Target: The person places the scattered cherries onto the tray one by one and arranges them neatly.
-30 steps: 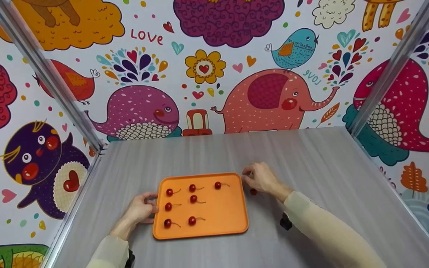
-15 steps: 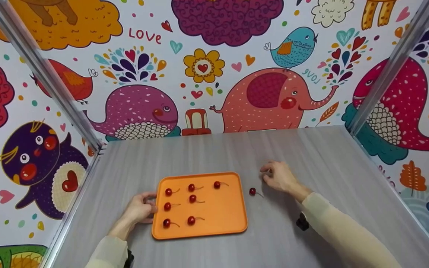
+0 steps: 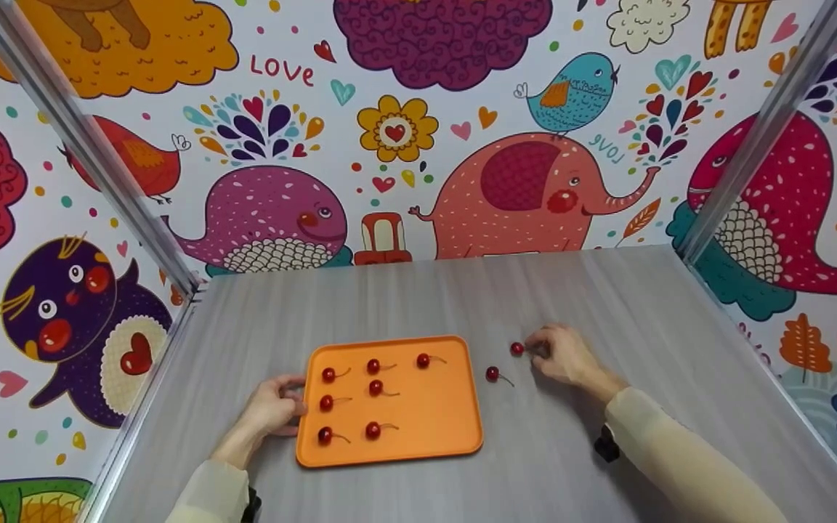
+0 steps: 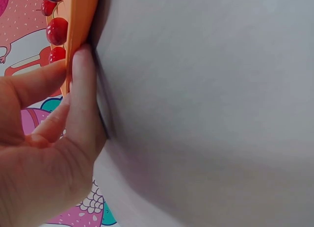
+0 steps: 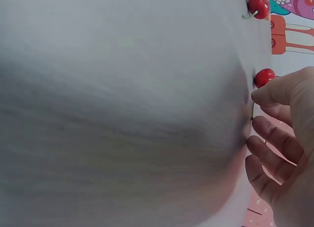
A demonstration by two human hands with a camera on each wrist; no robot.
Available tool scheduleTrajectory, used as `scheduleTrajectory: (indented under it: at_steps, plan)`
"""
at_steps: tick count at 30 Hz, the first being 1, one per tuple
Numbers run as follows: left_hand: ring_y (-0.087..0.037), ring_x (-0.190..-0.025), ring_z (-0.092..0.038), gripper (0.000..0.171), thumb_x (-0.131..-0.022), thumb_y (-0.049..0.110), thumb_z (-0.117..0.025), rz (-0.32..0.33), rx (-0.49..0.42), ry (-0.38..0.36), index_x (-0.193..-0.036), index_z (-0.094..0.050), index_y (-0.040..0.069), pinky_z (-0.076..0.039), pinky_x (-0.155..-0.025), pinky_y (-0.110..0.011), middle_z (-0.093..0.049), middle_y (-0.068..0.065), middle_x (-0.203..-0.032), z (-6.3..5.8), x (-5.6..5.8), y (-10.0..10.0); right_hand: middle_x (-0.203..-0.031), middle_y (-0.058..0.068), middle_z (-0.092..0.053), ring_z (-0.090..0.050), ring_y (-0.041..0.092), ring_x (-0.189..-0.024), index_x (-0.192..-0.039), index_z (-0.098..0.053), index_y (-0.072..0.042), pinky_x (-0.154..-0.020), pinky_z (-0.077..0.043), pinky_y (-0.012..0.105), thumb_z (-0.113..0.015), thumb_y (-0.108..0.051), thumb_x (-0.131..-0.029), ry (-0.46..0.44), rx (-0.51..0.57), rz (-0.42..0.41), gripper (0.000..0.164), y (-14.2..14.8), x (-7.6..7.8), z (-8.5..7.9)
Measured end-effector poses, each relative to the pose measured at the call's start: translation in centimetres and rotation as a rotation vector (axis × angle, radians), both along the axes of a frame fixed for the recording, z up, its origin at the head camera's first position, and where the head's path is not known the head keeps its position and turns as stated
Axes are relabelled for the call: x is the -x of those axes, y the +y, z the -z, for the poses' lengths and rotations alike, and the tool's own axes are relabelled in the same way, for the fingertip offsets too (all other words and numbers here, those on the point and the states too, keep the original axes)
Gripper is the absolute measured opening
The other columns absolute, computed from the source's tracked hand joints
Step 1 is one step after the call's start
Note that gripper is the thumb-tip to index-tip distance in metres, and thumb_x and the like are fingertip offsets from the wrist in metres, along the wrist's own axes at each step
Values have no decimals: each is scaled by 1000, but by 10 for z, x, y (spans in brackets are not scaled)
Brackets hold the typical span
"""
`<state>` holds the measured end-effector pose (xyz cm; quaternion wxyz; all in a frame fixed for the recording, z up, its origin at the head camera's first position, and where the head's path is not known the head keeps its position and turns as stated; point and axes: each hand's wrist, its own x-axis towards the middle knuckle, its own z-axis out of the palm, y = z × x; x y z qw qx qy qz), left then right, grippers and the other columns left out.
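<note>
While the left hand (image 3: 271, 410) pinches the tray (image 3: 426, 436) edge, the right hand's (image 3: 566, 357) fingers seemingly pinch a cherry's (image 3: 516, 349) stem, fruit at nine o'clock.

Grey worktop (image 3: 404, 305), lightly loaded.
An orange tray (image 3: 433, 421) sat left of centre; two cherries (image 3: 492, 373) (image 3: 516, 349) lay right of it, apart, directly on the worktop.

Cream sleeves (image 3: 673, 465) (dark wrist straps (image 3: 606, 444))
</note>
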<state>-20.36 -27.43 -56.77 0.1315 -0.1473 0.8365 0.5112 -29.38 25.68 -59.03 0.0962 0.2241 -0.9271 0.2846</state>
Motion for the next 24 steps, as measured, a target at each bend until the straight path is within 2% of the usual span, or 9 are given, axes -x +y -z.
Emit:
scheduleTrajectory:
  at_steps: [9, 12, 18, 24]
  plan:
    - [-23, -93, -72, 61, -93, -7, -69, -11, -1, -9, -154, -61, -2, -68, -71, -40, -65, -13, -112, 1, 1, 1, -93, 7, -79, -61, 16, -79, -98, -88, -7, -71, -49, 33, -86, -5, -88, 32, -42, 55, 10, -4, 1, 3]
    - [-23, -94, -73, 61, -93, -6, -70, -10, -2, -8, -153, -61, -1, -68, -72, -41, -65, -14, -115, 2, 1, 1, -94, 7, -78, -63, 19, -80, -96, -89, -8, -72, -52, 36, -86, -4, -88, 49, -38, 51, 8, -5, 1, 4]
    - [-23, -92, -73, 60, -94, -6, -70, -13, 4, -4, -153, -62, -1, -67, -70, -40, -66, -15, -115, 3, 1, 0, -106, 10, -78, -72, 29, -93, -101, -89, -8, -82, -61, 49, -86, -6, -91, 47, -52, 21, 10, -6, 1, 5]
    - [-21, -90, -74, 59, -96, -6, -69, -16, -24, -5, -154, -62, 0, -67, -69, -38, -66, -13, -113, 1, -1, -1, -105, 11, -78, -74, 31, -92, -92, -88, -8, -83, -62, 49, -85, -3, -88, 76, -41, 9, 7, -8, 2, 7]
